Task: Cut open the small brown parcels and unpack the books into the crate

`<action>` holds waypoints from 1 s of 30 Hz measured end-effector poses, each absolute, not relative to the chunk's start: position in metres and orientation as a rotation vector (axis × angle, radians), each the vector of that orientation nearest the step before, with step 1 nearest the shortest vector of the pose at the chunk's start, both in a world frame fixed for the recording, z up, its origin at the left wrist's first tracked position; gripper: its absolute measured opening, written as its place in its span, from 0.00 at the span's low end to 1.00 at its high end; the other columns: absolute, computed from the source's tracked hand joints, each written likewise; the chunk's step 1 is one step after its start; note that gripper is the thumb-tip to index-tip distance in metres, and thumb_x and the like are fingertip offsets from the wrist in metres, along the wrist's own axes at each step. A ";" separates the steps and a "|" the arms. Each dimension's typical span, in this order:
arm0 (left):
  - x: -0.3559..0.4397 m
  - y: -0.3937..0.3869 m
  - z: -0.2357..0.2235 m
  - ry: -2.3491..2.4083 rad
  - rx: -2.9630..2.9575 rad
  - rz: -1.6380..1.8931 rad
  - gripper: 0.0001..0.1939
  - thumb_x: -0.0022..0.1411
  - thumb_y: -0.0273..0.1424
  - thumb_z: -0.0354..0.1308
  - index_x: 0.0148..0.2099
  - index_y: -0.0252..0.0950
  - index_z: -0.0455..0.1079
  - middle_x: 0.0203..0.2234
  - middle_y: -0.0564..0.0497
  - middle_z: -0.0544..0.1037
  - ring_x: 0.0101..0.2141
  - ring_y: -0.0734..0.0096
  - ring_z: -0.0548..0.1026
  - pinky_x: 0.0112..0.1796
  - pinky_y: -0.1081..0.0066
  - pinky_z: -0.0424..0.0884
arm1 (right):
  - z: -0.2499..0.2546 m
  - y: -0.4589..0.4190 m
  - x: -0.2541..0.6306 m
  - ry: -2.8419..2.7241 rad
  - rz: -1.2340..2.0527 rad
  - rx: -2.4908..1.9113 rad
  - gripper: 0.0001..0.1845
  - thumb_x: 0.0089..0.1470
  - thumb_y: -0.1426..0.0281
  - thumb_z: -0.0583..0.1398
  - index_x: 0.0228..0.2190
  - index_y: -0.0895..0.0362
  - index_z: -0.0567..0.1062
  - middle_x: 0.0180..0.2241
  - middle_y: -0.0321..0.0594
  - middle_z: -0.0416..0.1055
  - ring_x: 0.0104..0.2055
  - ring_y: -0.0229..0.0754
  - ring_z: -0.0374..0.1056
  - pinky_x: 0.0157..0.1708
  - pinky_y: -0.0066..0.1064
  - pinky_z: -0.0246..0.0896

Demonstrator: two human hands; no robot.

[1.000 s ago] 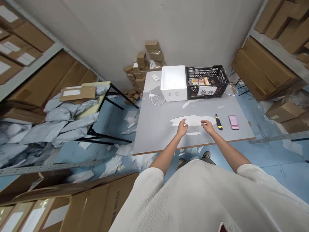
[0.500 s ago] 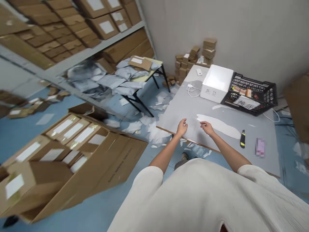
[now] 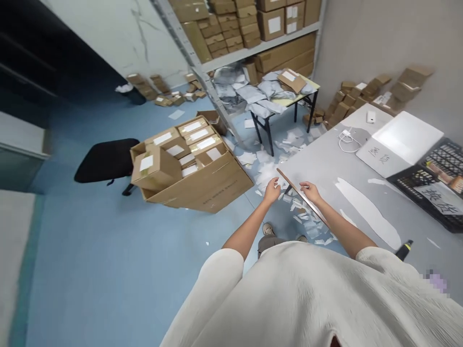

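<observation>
My left hand (image 3: 272, 191) is raised in front of me, thumb and loosely curled fingers apart, holding nothing. It hovers left of the grey table's (image 3: 318, 166) near edge, over the floor. Close to that edge is my right hand (image 3: 311, 192), also loosely bent with thumb and fingers apart and nothing in it. Whether it touches the edge I cannot tell. On the tabletop to the right lie a bare white patch (image 3: 369, 212) and a black and yellow utility knife (image 3: 404, 249), partly hidden by my sleeve.
A large carton (image 3: 202, 193) of labelled boxes stands on the floor to the left, beside a black chair (image 3: 106, 159). Paper scraps (image 3: 267, 173) litter the floor. A white box (image 3: 401, 144) and a black crate (image 3: 427, 193) sit on the table. Behind are a small bag-covered table (image 3: 289, 102) and shelving (image 3: 264, 46).
My view and body have turned left, so the table has shifted right and the carton nearer the middle. The black chair has come into view. Both hands keep the same pose.
</observation>
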State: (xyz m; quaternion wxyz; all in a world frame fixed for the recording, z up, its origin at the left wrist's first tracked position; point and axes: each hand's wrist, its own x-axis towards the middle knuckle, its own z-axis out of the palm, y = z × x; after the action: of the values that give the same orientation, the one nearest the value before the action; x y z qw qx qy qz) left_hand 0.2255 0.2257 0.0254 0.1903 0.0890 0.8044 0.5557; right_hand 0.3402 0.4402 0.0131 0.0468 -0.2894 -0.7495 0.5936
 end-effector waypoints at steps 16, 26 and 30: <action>0.096 -0.001 0.022 2.381 0.059 1.717 0.26 0.64 0.23 0.61 0.63 0.38 0.76 0.62 0.39 0.79 0.59 0.55 0.81 0.63 0.52 0.75 | 0.020 0.245 0.155 -2.519 1.791 -0.579 0.19 0.47 0.64 0.61 0.41 0.53 0.84 0.41 0.43 0.85 0.39 0.48 0.78 0.45 0.41 0.77; 0.037 -0.098 0.017 2.454 -0.100 1.741 0.25 0.66 0.23 0.59 0.64 0.38 0.76 0.61 0.39 0.79 0.59 0.56 0.80 0.65 0.52 0.73 | 0.015 0.157 0.069 -2.617 1.863 -0.440 0.19 0.48 0.64 0.61 0.42 0.54 0.83 0.46 0.44 0.84 0.44 0.48 0.79 0.51 0.44 0.75; 0.011 -0.114 0.011 2.449 -0.170 1.751 0.23 0.66 0.24 0.60 0.62 0.38 0.77 0.60 0.39 0.80 0.58 0.54 0.81 0.64 0.51 0.74 | 0.005 0.146 0.024 -2.643 1.876 -0.409 0.19 0.47 0.63 0.62 0.42 0.54 0.83 0.46 0.44 0.84 0.43 0.48 0.79 0.49 0.45 0.77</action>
State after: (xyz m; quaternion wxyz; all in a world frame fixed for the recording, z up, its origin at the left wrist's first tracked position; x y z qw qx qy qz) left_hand 0.0112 -0.1138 0.0111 0.0629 -0.0564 0.8106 0.5794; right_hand 0.0241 0.1458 0.0048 -0.0624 -0.1249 -0.8075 0.5731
